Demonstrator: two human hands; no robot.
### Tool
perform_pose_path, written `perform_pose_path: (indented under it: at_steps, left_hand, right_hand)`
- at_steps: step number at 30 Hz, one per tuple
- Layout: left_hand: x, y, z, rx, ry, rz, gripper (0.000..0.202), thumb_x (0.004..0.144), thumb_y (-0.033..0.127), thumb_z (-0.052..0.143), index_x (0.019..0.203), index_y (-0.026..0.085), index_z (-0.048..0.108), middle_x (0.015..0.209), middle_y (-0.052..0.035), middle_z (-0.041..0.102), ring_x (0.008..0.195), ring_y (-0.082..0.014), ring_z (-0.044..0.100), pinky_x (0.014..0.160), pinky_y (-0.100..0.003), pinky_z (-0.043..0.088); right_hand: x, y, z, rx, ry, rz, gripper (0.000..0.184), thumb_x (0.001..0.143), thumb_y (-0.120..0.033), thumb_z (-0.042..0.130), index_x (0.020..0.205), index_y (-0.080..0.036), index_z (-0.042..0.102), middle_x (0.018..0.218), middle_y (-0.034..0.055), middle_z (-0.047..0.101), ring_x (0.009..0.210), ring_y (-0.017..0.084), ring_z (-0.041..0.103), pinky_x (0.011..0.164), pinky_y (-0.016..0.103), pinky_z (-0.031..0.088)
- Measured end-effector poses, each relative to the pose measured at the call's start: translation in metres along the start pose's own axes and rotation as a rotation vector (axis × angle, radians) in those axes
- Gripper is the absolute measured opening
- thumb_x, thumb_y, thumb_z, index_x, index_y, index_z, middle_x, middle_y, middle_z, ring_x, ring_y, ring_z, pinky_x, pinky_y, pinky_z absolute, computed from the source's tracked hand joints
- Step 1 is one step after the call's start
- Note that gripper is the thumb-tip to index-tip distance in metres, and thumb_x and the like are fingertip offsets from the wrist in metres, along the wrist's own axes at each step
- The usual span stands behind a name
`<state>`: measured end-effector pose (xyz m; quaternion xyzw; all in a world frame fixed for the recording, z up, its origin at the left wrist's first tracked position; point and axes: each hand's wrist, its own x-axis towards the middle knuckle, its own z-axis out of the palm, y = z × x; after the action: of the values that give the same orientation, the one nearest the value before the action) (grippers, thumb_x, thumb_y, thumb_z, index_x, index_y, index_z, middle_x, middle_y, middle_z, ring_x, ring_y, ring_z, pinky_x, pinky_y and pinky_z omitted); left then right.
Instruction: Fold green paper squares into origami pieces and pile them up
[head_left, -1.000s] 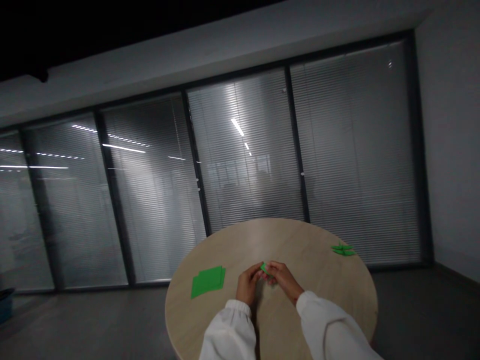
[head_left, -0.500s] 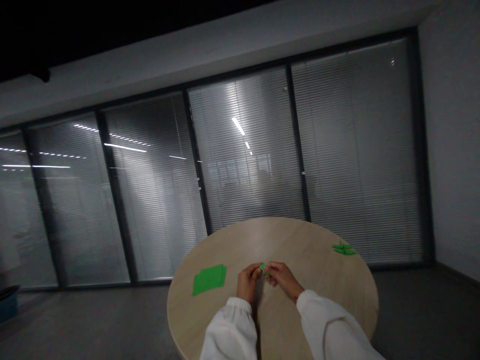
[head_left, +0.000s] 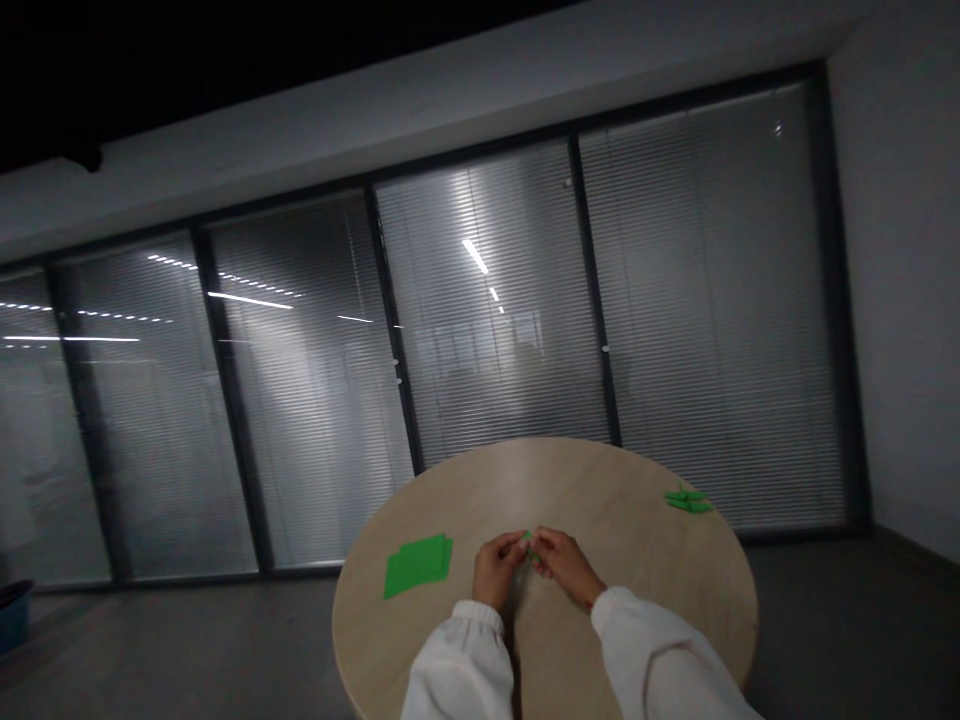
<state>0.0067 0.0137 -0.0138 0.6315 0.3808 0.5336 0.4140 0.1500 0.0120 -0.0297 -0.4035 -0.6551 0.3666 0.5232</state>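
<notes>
Over the middle of the round wooden table (head_left: 577,480), my left hand (head_left: 498,568) and my right hand (head_left: 564,565) meet at the fingertips. Both pinch one small piece of folded green paper (head_left: 528,541). Fingers cover most of that piece, so its exact shape does not show. Left of my hands lies a loose stack of green paper sheets (head_left: 418,566), slightly fanned out. Near the table's right edge sit several small folded green paper pieces (head_left: 687,500), grouped close together.
Behind the table stands a glass partition with blinds (head_left: 502,370) in dark frames. A white wall (head_left: 900,300) closes off the right side. On the floor at far left is a blue bin (head_left: 13,618), partly cut off by the picture's edge.
My fingers have closed in around the folded green paper, and less of it shows now. The view has shifted very slightly; the stack and the folded pieces stay in place.
</notes>
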Motion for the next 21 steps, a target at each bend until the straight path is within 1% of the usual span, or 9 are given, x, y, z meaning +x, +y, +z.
perform_pose_path:
  at_steps: [6, 9, 11, 13, 15, 16, 18, 19, 21]
  left_hand:
    - [0.000, -0.007, -0.001, 0.074, 0.043, 0.030, 0.037, 0.065, 0.040, 0.065, 0.084, 0.009, 0.074, 0.078, -0.0118, 0.073, 0.070, -0.0213, 0.065, 0.067, -0.030, 0.050]
    - [-0.002, -0.005, -0.001, 0.175, 0.057, 0.063, 0.035, 0.070, 0.038, 0.059, 0.084, 0.010, 0.073, 0.069, -0.0093, 0.070, 0.060, -0.0178, 0.061, 0.059, -0.028, 0.047]
    - [-0.004, -0.002, -0.001, 0.254, 0.045, 0.088, 0.030, 0.072, 0.035, 0.056, 0.080, 0.011, 0.072, 0.066, -0.0077, 0.069, 0.056, -0.0160, 0.059, 0.057, -0.026, 0.045]
    - [-0.007, 0.001, 0.000, 0.316, 0.046, 0.115, 0.027, 0.074, 0.031, 0.053, 0.077, 0.012, 0.071, 0.065, -0.0064, 0.067, 0.056, -0.0150, 0.057, 0.058, -0.025, 0.044]
    - [-0.009, 0.003, 0.000, 0.340, 0.061, 0.126, 0.027, 0.075, 0.028, 0.051, 0.088, 0.012, 0.070, 0.059, -0.0030, 0.064, 0.055, -0.0141, 0.056, 0.058, -0.024, 0.042]
    - [-0.011, 0.004, 0.001, 0.334, 0.067, 0.128, 0.032, 0.075, 0.026, 0.051, 0.099, 0.013, 0.067, 0.056, -0.0005, 0.062, 0.054, -0.0135, 0.055, 0.057, -0.024, 0.042]
    - [-0.013, 0.005, 0.001, 0.298, 0.072, 0.127, 0.047, 0.075, 0.022, 0.052, 0.121, 0.013, 0.055, 0.051, 0.0042, 0.057, 0.051, -0.0124, 0.053, 0.057, -0.022, 0.041]
    - [-0.013, 0.005, 0.001, 0.277, 0.066, 0.126, 0.053, 0.075, 0.021, 0.052, 0.127, 0.013, 0.049, 0.051, 0.0056, 0.056, 0.050, -0.0120, 0.052, 0.057, -0.022, 0.040]
    - [-0.015, 0.005, 0.002, 0.248, 0.048, 0.124, 0.057, 0.075, 0.020, 0.052, 0.131, 0.013, 0.044, 0.051, 0.0064, 0.055, 0.050, -0.0117, 0.051, 0.056, -0.021, 0.040]
  right_hand:
    - [-0.004, 0.006, -0.002, -0.227, -0.015, -0.054, 0.036, 0.085, -0.044, 0.042, 0.063, -0.019, 0.056, 0.056, -0.0021, 0.057, 0.052, 0.011, 0.052, 0.054, 0.022, 0.037]
    - [-0.002, 0.010, -0.003, -0.337, 0.079, -0.064, 0.033, 0.079, -0.047, 0.053, 0.060, -0.020, 0.055, 0.057, -0.0017, 0.057, 0.055, 0.013, 0.050, 0.054, 0.022, 0.035]
    - [0.001, 0.014, -0.004, -0.286, 0.128, -0.045, 0.027, 0.075, -0.048, 0.058, 0.072, -0.021, 0.057, 0.063, -0.0016, 0.061, 0.059, 0.014, 0.053, 0.057, 0.022, 0.038]
    - [0.004, 0.016, -0.005, -0.180, 0.113, -0.040, 0.028, 0.074, -0.048, 0.058, 0.082, -0.021, 0.059, 0.071, -0.0001, 0.065, 0.065, 0.015, 0.057, 0.060, 0.023, 0.041]
    - [0.006, 0.018, -0.006, -0.089, 0.066, -0.049, 0.030, 0.075, -0.049, 0.057, 0.080, -0.020, 0.061, 0.076, 0.0021, 0.067, 0.071, 0.017, 0.060, 0.065, 0.025, 0.044]
    - [0.006, 0.018, -0.006, -0.056, 0.045, -0.054, 0.031, 0.075, -0.049, 0.057, 0.077, -0.019, 0.061, 0.076, 0.0030, 0.068, 0.073, 0.018, 0.061, 0.068, 0.025, 0.044]
    - [0.006, 0.017, -0.007, -0.003, 0.015, -0.053, 0.032, 0.074, -0.050, 0.058, 0.075, -0.018, 0.064, 0.076, 0.0041, 0.069, 0.075, 0.019, 0.062, 0.071, 0.027, 0.045]
    - [0.006, 0.017, -0.007, 0.021, 0.007, -0.050, 0.033, 0.073, -0.049, 0.059, 0.077, -0.017, 0.065, 0.077, 0.0045, 0.069, 0.076, 0.020, 0.062, 0.072, 0.027, 0.045]
    - [0.005, 0.015, -0.007, 0.061, -0.001, -0.046, 0.033, 0.072, -0.048, 0.061, 0.079, -0.016, 0.067, 0.078, 0.0050, 0.070, 0.077, 0.021, 0.063, 0.073, 0.028, 0.046]
